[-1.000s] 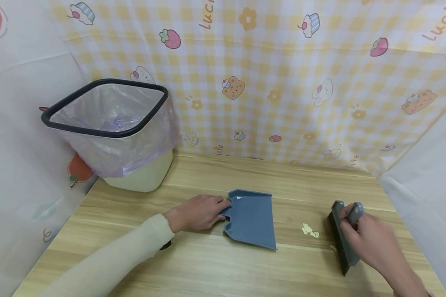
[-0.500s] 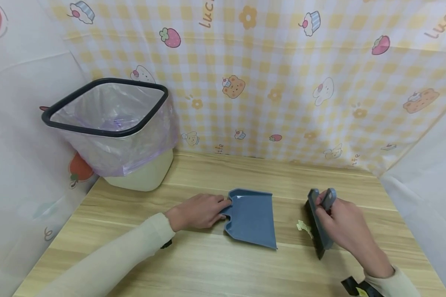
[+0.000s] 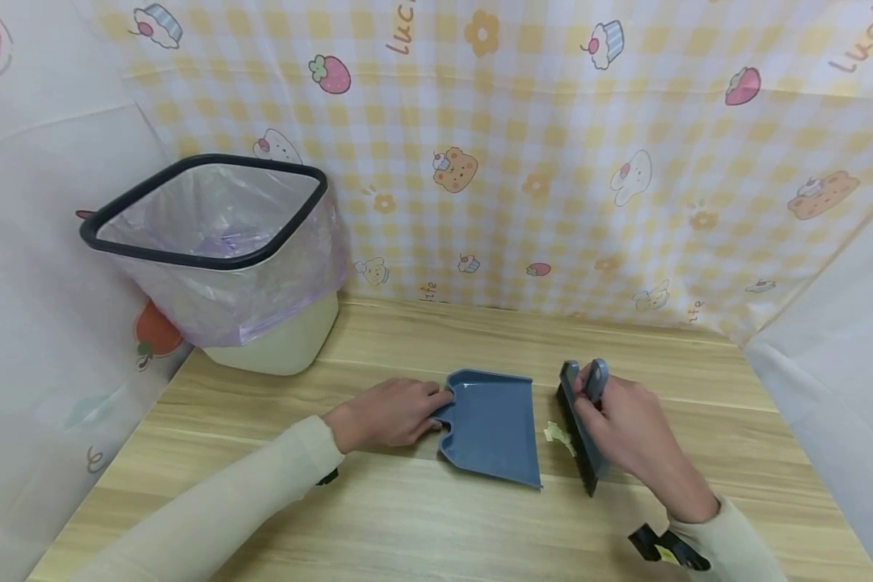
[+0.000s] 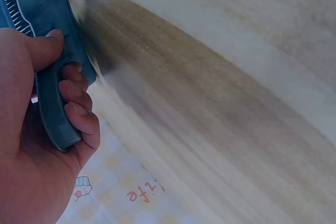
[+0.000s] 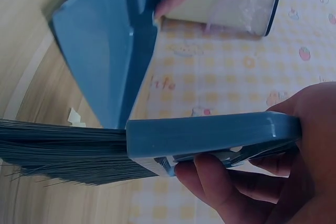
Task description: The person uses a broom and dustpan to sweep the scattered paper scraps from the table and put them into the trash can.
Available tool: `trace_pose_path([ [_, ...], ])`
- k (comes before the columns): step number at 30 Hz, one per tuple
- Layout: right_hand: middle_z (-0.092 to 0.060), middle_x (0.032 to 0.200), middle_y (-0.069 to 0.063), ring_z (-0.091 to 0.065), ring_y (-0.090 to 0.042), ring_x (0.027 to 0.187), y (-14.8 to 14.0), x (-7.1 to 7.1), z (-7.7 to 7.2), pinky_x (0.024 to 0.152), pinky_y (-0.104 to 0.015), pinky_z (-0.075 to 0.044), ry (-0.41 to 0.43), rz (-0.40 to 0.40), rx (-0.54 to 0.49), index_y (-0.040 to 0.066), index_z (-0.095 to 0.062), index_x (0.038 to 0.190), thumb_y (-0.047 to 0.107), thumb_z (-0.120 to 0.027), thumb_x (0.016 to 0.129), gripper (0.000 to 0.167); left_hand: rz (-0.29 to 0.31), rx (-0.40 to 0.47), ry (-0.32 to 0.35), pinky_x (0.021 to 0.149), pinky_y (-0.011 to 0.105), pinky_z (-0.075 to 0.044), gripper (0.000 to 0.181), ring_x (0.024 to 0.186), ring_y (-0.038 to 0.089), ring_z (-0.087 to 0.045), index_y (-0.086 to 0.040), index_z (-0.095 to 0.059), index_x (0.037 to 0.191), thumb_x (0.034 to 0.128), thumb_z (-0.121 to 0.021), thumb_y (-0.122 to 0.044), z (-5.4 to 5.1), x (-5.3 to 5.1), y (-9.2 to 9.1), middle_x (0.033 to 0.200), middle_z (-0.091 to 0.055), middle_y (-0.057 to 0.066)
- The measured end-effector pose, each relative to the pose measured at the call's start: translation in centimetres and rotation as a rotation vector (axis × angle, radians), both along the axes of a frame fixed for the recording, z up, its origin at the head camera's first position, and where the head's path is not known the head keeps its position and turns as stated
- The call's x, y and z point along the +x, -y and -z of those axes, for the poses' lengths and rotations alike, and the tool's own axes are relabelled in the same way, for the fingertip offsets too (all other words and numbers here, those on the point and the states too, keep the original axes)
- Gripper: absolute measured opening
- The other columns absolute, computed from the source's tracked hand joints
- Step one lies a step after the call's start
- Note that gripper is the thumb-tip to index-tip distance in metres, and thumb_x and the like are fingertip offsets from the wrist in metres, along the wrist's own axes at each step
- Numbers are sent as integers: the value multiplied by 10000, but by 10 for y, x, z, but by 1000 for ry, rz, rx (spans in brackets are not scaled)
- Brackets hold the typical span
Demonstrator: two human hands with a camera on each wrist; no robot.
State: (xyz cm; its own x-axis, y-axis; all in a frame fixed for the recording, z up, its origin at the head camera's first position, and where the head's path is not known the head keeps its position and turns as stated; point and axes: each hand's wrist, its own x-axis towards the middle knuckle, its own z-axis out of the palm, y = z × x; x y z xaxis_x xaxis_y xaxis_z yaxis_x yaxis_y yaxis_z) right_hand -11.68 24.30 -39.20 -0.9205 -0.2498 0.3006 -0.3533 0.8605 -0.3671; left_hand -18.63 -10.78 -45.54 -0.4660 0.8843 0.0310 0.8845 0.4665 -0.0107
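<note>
A blue dustpan (image 3: 493, 428) lies on the wooden table, its wide edge facing right. My left hand (image 3: 389, 414) grips its short handle; the left wrist view shows the fingers (image 4: 79, 95) curled round that handle. To the right, my right hand (image 3: 629, 420) holds a blue hand brush (image 3: 582, 428) by its handle, dark bristles (image 5: 63, 150) down toward the table. Small pale yellow paper scraps (image 3: 558, 436) lie against the bristles' left side, just short of the dustpan's edge. Part of the scraps may be hidden behind the brush.
A cream bin (image 3: 284, 339) with a black rim and a clear purplish liner stands at the back left of the table (image 3: 407, 525). Behind the table hangs a yellow checked cloth (image 3: 480, 226), with white cloth at both sides.
My right hand has swept the brush leftward across the table, and the paper scraps have shifted left with it toward the dustpan. The left hand and dustpan have stayed in place.
</note>
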Motion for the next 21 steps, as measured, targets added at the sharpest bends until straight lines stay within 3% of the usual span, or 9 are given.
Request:
trace_pose_path([
  [21,-608,747,72,-517,-53,602,46,-8,3,603,-329,-486,-8,-87,-55,106,-710,1004,37,-650,1023,93,14,-11,-25,825,327,-625,301,909,177,-722,-34,-660,1358,1114,-655,-210,-1,-2,-1,1130,-721,77],
])
